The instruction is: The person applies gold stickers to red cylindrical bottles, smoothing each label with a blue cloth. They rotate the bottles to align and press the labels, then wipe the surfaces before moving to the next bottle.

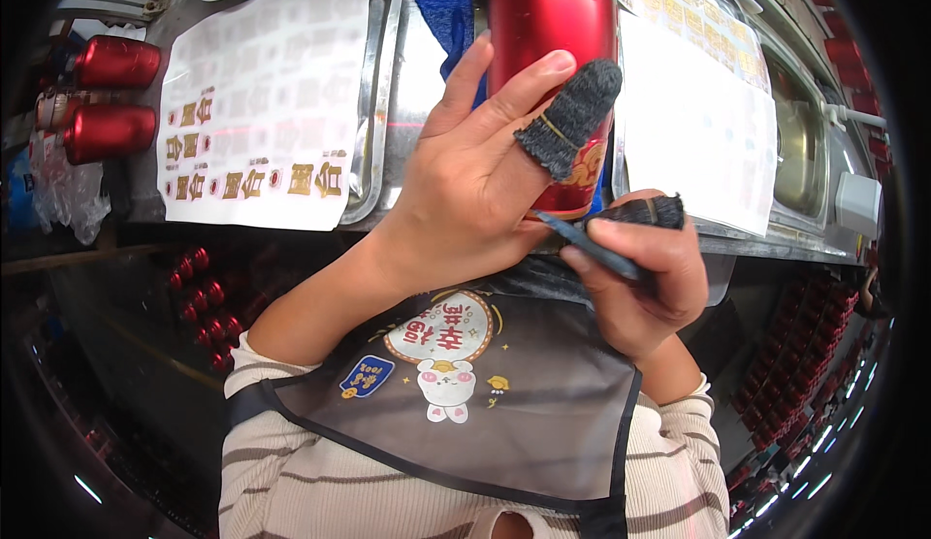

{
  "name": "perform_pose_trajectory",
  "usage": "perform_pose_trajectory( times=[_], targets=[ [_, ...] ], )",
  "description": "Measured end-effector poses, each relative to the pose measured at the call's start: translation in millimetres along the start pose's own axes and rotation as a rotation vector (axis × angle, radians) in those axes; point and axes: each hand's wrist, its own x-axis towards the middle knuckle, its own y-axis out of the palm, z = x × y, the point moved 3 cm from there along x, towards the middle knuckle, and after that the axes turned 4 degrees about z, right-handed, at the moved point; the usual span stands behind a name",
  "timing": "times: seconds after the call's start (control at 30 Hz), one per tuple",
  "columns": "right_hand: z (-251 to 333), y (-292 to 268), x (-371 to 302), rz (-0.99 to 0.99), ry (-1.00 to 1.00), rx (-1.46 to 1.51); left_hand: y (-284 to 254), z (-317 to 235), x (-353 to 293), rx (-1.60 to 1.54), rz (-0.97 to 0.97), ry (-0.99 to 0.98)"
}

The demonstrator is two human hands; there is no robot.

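a: what's biggest up there?
b: two white sheets. the left sheet (247, 213), upper left of the frame, bears gold-brown characters; the right sheet (693, 141), upper right, looks mostly plain.
a: and the thing being worked on?
b: the red bottle (553, 15), upper centre, neck end toward the top edge.
a: how are the hands?
b: the left hand (456, 180) lies partly over the bottle, fingers spread, one in a dark knit sleeve (572, 117). its thumb is mostly hidden, so i can't tell whether it grips. the right hand (659, 287), right of centre, is closed, thumb and finger pinching a slim pointed tool (593, 248).
a: smallest?
b: a gold motif (588, 163) low on the bottle's side.
a: so which step is this?
b: i'd judge decal placing or touching up, the tip being near the bottle's lower end. next calls for a steady bottle and light, careful tip work.
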Motion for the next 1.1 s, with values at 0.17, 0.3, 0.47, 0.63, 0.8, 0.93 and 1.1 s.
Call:
perform_pose_trajectory(
  times=[0.17,0.3,0.47,0.63,0.8,0.93,1.1],
  targets=[
    [-9,1,1,-0.097,-0.066,-0.323,0,6,-14,0.045,-0.019,-0.231],
    [-4,-2,1,-0.100,-0.052,-0.199,4,10,-14,-0.011,-0.035,-0.173],
    [0,3,4,0.031,-0.106,-0.231,2,3,-1,0.072,0.053,-0.108],
    [-3,0,10,0.052,-0.156,-0.275,2,-2,-16,0.023,0.078,-0.252],
    [-32,-29,-2,-0.363,0.521,0.243,0,-10,-35,0.053,0.080,-0.307],
    [-63,-51,-26,-0.430,0.717,0.838,-9,0,-45,-0.093,0.023,-0.278],
    [-31,-5,-28,-0.085,0.295,-0.231,-36,34,20,-0.483,-0.552,-0.348]
  ],
)
